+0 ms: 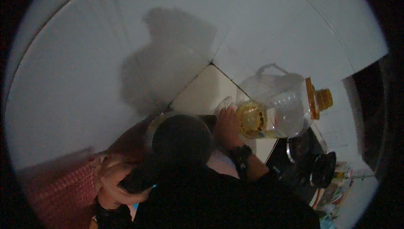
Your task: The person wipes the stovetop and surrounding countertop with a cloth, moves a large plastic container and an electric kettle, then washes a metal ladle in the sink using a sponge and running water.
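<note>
My left hand (118,181), at the lower left, is closed around a thick black handle (137,178). A dark round vessel, perhaps a pan (181,137), lies in the middle of the view; whether the handle belongs to it is unclear. My right hand (228,126), with a dark band or watch at the wrist, is beside the base of a large clear plastic jug (284,112). Yellow liquid fills the jug's bottom, and its cap is orange. A clear, crinkled-looking item (225,103) shows at my right fingertips; the grip there is too dim to tell.
Pale walls meet at a corner above a light tiled surface (195,93). Red checked cloth (72,181) shows at the lower left. Right of my arm are a black appliance, perhaps a stove (284,159), a dark round object (325,169) and mixed packages (337,191).
</note>
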